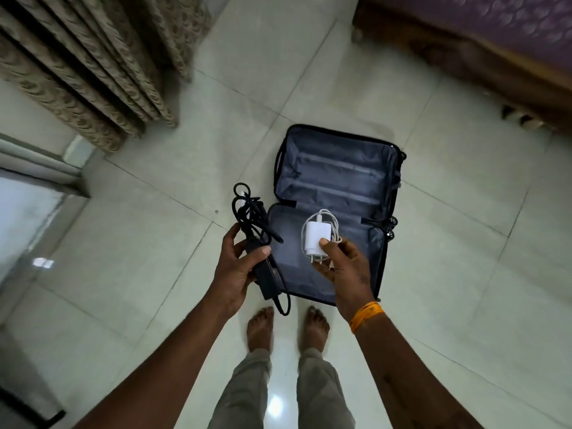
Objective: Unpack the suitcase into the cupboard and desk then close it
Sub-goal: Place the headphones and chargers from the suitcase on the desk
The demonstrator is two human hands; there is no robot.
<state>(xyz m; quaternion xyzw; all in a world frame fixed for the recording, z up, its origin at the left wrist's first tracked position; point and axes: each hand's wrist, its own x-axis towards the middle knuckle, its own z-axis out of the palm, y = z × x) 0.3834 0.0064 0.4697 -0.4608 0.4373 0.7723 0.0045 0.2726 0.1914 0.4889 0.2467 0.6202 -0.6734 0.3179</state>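
A small dark suitcase (337, 181) lies wide open on the tiled floor in front of my bare feet, and both grey-lined halves show nothing inside. My left hand (235, 270) grips a black power adapter with its bundled black cable (250, 212), held to the left of the case. My right hand (343, 264) holds a white charger with its coiled white cable (315, 236) above the near half of the case. An orange band circles my right wrist.
Patterned curtains (93, 72) hang at the upper left beside a glass door frame (37, 193). A wooden bed with a purple mattress (495, 44) fills the upper right. Pale floor tiles (448, 274) spread around the suitcase.
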